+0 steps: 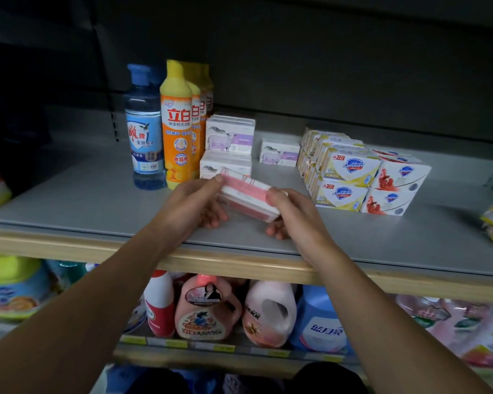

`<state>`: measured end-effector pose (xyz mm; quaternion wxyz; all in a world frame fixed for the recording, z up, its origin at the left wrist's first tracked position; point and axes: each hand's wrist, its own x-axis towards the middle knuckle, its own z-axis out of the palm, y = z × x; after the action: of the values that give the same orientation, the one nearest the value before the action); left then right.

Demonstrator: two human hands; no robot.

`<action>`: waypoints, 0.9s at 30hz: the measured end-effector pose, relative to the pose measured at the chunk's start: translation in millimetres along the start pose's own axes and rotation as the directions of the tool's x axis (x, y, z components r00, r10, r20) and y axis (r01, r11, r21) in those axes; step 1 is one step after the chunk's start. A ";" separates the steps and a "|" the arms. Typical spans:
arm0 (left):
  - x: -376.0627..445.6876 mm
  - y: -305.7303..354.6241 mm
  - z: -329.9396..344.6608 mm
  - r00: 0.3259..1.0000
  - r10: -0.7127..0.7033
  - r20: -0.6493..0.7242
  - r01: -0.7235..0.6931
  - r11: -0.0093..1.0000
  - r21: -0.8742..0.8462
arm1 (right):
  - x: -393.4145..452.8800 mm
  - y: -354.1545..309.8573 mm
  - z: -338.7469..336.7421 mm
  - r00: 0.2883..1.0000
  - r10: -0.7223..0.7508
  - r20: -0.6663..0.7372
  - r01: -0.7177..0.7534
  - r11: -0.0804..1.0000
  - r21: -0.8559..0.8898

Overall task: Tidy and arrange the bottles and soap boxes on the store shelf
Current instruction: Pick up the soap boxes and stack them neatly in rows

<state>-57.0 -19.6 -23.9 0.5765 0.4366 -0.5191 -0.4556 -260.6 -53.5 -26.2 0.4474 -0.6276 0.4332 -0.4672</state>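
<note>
Just above the front edge of the grey shelf board (97, 200), both hands hold a stack of white-and-pink cardboard soap boxes (246, 196), tilted so its right end sits lower. The left hand (192, 206) has its grip clamped on the stack's left end, thumb on top and fingers curled beneath. The right hand (292, 213) has its grip clamped on the right end in the same manner, fingertips showing under the stack.

Directly behind the held stack, touching or just beside it, stand white soap boxes with a purple sheep picture (229, 137), stacked two high. Further back and to the right of the right hand lies a single white sheep-print box (279, 152), apart from the others. To the right of the right hand sits a block of yellow-and-white soap boxes with a blue shield logo (346, 177), and pressed against it on the far side are white boxes with red print and the same shield (396, 186).

Left of the left hand, a row of tall yellow-and-orange plastic bottles (177, 126) runs back from the front, and just beside it stands a clear blue plastic bottle with a blue cap (145, 129), upright.

Below the hands, the lower shelf carries pink, white and blue detergent jugs (208, 308).
</note>
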 end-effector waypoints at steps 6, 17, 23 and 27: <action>-0.1 0.2 4.5 0.996 0.011 -0.090 0.013 0.965 0.262 | 4.6 -0.6 -3.1 0.999 0.017 -0.035 -0.018 1.000 -0.003; -4.3 2.1 2.4 0.997 0.064 0.040 -0.070 0.984 0.162 | 4.2 12.7 -8.0 0.985 -0.159 0.060 0.159 0.987 -0.001; -3.3 1.0 -4.1 0.989 0.064 0.133 -0.066 0.998 0.010 | 10.8 19.9 -5.5 0.992 -0.127 0.017 0.127 0.992 -0.007; -4.3 2.6 -2.4 0.992 0.056 0.115 -0.047 0.996 -0.073 | 9.9 18.8 -5.2 0.982 -0.188 -0.034 0.185 0.981 -0.062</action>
<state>-54.6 -14.8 -22.4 0.5716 0.3750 -0.5468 -0.4833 -266.1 -68.1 -41.6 0.3742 -0.6688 0.3949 -0.5066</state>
